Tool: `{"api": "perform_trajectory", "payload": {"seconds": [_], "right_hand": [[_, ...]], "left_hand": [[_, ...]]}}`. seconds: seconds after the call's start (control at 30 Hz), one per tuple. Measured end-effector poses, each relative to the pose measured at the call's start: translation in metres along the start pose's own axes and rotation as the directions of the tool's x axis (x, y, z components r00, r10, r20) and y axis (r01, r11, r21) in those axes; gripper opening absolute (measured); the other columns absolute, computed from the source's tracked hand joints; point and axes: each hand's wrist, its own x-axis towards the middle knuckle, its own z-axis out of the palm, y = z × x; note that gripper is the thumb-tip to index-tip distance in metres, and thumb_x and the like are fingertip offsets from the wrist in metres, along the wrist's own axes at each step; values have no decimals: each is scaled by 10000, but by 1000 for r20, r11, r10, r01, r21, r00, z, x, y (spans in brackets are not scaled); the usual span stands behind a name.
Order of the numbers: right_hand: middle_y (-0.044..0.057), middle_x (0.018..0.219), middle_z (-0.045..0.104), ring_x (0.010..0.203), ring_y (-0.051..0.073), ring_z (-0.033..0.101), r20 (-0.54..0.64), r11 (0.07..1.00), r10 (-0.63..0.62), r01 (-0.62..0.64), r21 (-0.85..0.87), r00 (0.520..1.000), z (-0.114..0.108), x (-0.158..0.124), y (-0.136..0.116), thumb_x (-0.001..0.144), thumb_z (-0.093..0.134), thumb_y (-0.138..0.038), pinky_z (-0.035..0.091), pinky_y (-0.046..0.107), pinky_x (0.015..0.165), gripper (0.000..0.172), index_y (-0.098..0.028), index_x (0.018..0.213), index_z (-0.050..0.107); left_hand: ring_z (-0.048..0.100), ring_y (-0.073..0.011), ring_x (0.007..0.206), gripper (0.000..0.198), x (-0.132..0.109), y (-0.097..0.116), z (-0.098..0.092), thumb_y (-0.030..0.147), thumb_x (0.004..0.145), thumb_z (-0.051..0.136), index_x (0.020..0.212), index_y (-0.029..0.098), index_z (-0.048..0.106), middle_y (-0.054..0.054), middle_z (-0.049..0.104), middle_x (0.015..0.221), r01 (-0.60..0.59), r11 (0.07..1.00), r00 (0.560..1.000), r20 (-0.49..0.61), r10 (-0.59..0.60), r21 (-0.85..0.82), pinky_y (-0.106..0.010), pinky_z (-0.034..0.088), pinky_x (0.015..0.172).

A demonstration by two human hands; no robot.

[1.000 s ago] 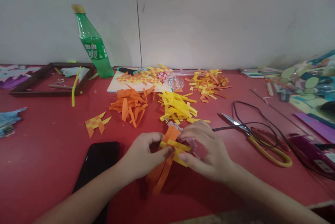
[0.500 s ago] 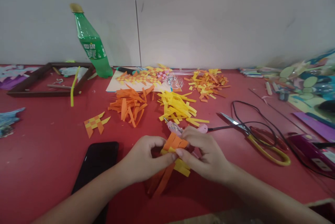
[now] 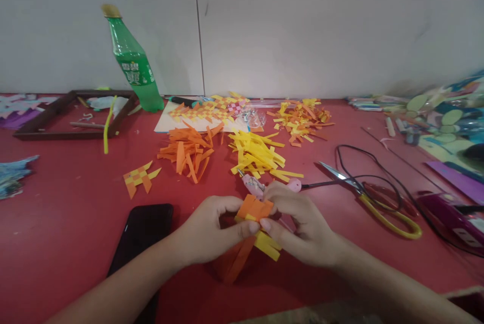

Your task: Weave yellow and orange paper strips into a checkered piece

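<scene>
Between my two hands is a small weave of orange and yellow paper strips, with loose strip ends hanging below it. My left hand pinches its left side between thumb and fingers. Closed on the right side is my right hand, its thumb tip close to the left thumb. Just beyond the hands lies a pink glue gun, partly covered by my right hand. A pile of orange strips and a pile of yellow strips lie farther off. To the left rests a finished woven paper fish.
A black phone lies by my left forearm. Yellow-handled scissors and a black cable are on the right. Behind stand a green bottle and a brown frame. Paper scraps lie near the wall.
The woven strips have turned slightly in my hands. Their yellow ends now point farther right, and the orange ends hang closer together. Both hands keep their grip.
</scene>
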Motion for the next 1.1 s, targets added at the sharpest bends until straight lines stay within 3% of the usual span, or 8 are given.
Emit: {"api": "perform_trajectory", "payload": {"seconds": [0.2, 0.37, 0.53, 0.63, 0.73, 0.83, 0.97, 1.1], "right_hand": [[20, 688, 548, 683, 154, 489, 93, 997, -71, 71, 8, 993, -1, 0, -1, 866, 466, -182, 446, 317, 653, 137, -192, 753, 543], [50, 748, 570, 709, 176, 519, 54, 1000, -25, 25, -3, 998, -5, -1, -2, 920, 436, -276, 456, 339, 648, 188, -181, 812, 557], [71, 897, 665, 847, 207, 617, 85, 994, -41, 49, -93, 995, -3, 0, -5, 876, 581, -468, 505, 376, 791, 296, -187, 960, 620], [68, 971, 697, 895, 207, 642, 78, 982, -63, 76, -175, 995, 0, -1, -4, 850, 632, -304, 510, 376, 838, 205, -201, 1027, 637], [33, 779, 676, 725, 153, 624, -21, 989, -25, 22, -143, 999, -1, -2, 0, 848, 573, -149, 524, 289, 682, 85, -190, 870, 643], [23, 732, 671, 637, 123, 614, -115, 992, 91, -99, -72, 989, -6, -4, 6, 850, 595, -179, 506, 236, 581, 75, -183, 788, 637], [27, 734, 700, 640, 137, 657, -257, 971, 233, -240, 4, 938, -11, -6, 11, 833, 662, -256, 530, 233, 571, 80, -189, 793, 643], [10, 731, 684, 652, 143, 648, -315, 984, 159, -176, -25, 936, -12, -6, 11, 799, 707, -233, 537, 259, 598, 69, -210, 802, 643]], "left_hand": [[508, -110, 654, 172, -1, 2, 1, 313, 818, 674, 818, 141, 678, 10, 589, 722, 48, 993, 991, 128, -34, -109, -209, 423, 626], [420, -87, 573, 242, -1, 3, -2, 350, 787, 705, 698, 153, 594, 37, 480, 632, 5, 984, 1000, -12, -8, -181, -188, 374, 534], [528, -109, 619, 286, 0, 2, 0, 423, 754, 747, 686, 167, 639, 5, 602, 668, -76, 965, 978, -209, 23, -251, -218, 464, 613], [594, -138, 646, 331, 2, 1, 2, 470, 703, 780, 681, 165, 655, -19, 664, 696, -91, 958, 956, -293, 7, -271, -249, 507, 640], [633, -151, 688, 287, 3, 1, 2, 438, 713, 777, 734, 171, 672, -23, 696, 744, -100, 962, 941, -338, 8, -256, -253, 524, 667], [648, -143, 693, 197, 2, 1, 2, 342, 738, 763, 771, 187, 647, -1, 693, 745, -88, 981, 921, -390, 14, -174, -229, 516, 653], [688, -182, 878, 244, 0, 0, 3, 249, 746, 753, 937, 205, 608, -31, 734, 947, -43, 989, 956, -293, -1, -141, -255, 524, 768], [689, -203, 852, 243, 0, -3, 4, 280, 751, 745, 951, 190, 640, -55, 741, 928, -1, 997, 982, -187, -14, -77, -266, 520, 728]]}}
